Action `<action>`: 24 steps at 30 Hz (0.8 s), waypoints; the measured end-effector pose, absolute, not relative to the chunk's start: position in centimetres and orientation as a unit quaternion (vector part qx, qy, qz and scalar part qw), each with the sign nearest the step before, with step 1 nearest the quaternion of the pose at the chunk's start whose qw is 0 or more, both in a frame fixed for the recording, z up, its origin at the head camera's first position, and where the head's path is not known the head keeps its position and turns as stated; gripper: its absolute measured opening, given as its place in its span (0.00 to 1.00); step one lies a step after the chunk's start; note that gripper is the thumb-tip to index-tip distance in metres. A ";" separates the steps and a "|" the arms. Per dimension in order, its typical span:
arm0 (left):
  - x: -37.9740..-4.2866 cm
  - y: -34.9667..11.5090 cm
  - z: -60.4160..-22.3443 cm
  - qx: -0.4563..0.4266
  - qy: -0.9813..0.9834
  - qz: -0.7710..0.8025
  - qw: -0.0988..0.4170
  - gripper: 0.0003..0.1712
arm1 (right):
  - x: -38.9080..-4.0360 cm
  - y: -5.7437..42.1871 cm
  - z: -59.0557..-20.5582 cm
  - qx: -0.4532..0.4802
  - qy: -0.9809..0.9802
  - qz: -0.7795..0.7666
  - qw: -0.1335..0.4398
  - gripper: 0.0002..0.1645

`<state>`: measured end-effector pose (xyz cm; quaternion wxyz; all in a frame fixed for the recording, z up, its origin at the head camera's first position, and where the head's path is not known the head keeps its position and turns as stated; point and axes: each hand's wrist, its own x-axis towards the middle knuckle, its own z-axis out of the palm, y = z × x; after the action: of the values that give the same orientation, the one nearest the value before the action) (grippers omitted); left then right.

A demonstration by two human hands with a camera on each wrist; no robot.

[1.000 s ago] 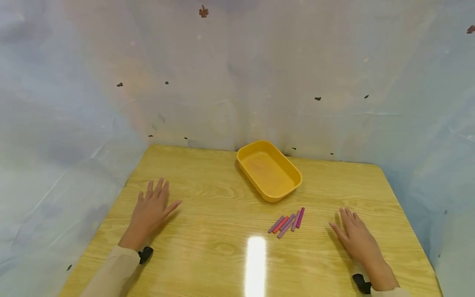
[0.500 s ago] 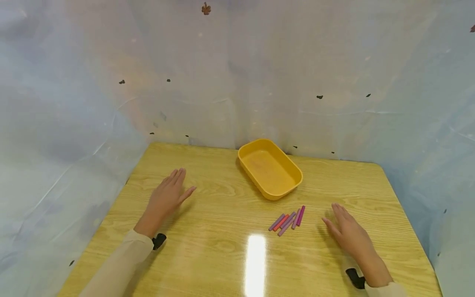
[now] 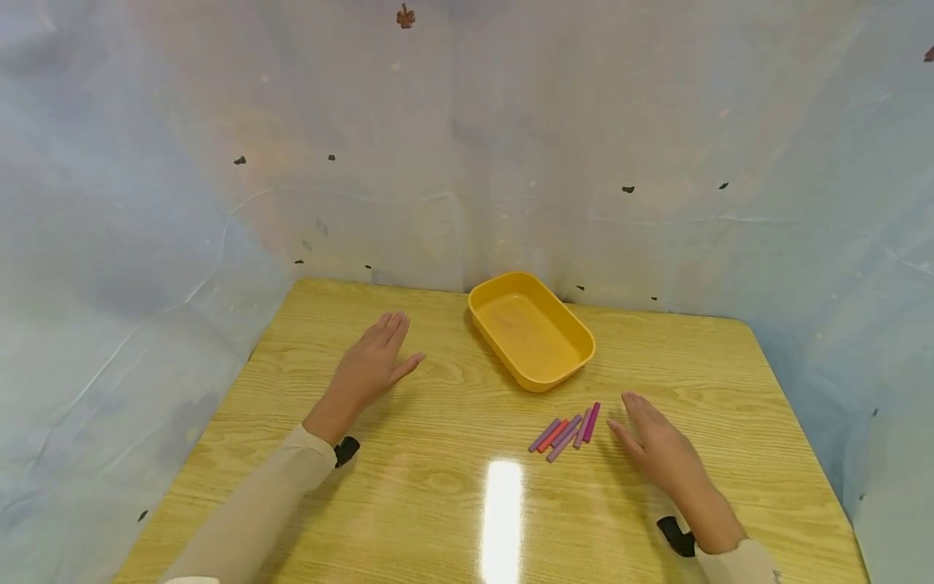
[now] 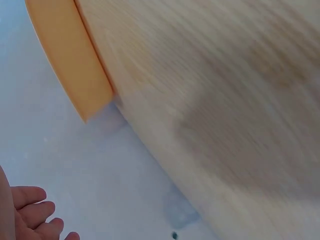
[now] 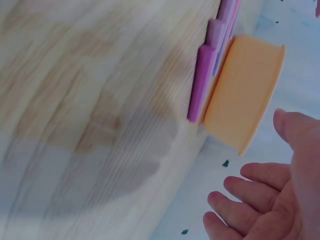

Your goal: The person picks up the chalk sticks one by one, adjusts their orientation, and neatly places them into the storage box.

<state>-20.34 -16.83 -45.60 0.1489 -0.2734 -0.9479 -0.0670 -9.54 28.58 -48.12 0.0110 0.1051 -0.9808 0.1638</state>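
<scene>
Several short purple, magenta and red sticks lie bunched together on the table, in front of a yellow rectangular tub. Just right of the bunch, my right hand hovers with fingers extended and thumb apart, holding nothing. Its fingertips are nearest the magenta stick. The right wrist view shows that stick close up, beside the tub. My left hand is to the left of the tub, fingers straight and thumb spread, also holding nothing. The tub's end appears at the upper left of the left wrist view.
The wood-patterned table is backed by a pale hanging sheet with small dark marks, which also runs along both sides. A bright light reflection falls on the tabletop near the front. Each wrist wears a black strap piece.
My left hand has moved right and forward toward the tub, its fingers drawing closer together. My right hand has moved left toward the sticks. The tub and sticks stay in place.
</scene>
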 end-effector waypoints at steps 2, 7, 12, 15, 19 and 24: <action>-20.6 -16.1 -45.5 -0.284 -0.944 -0.061 0.156 0.44 | -9.6 28.2 -48.2 0.110 -0.981 0.160 0.015 0.39; -21.3 -14.7 -45.5 -0.311 -0.933 -0.047 0.174 0.44 | -9.8 27.2 -48.2 0.123 -0.980 0.156 0.020 0.38; -22.0 -13.3 -45.5 -0.326 -0.929 -0.040 0.171 0.44 | -10.0 26.4 -48.4 0.134 -0.978 0.158 0.032 0.37; -22.4 -12.4 -45.3 -0.324 -0.932 -0.037 0.155 0.45 | -10.3 25.9 -48.5 0.137 -0.977 0.160 0.040 0.37; -23.0 -10.9 -44.9 -0.322 -0.937 -0.037 0.128 0.45 | -10.5 25.3 -48.5 0.138 -0.976 0.160 0.047 0.38; -23.8 -9.2 -44.7 -0.327 -0.937 -0.034 0.117 0.47 | -10.9 24.6 -48.6 0.143 -0.974 0.168 0.055 0.40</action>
<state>-23.82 -9.18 -44.73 0.1172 -0.3269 -0.9371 -0.0344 -10.87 24.57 -48.65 0.0551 0.1427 -0.9739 0.1677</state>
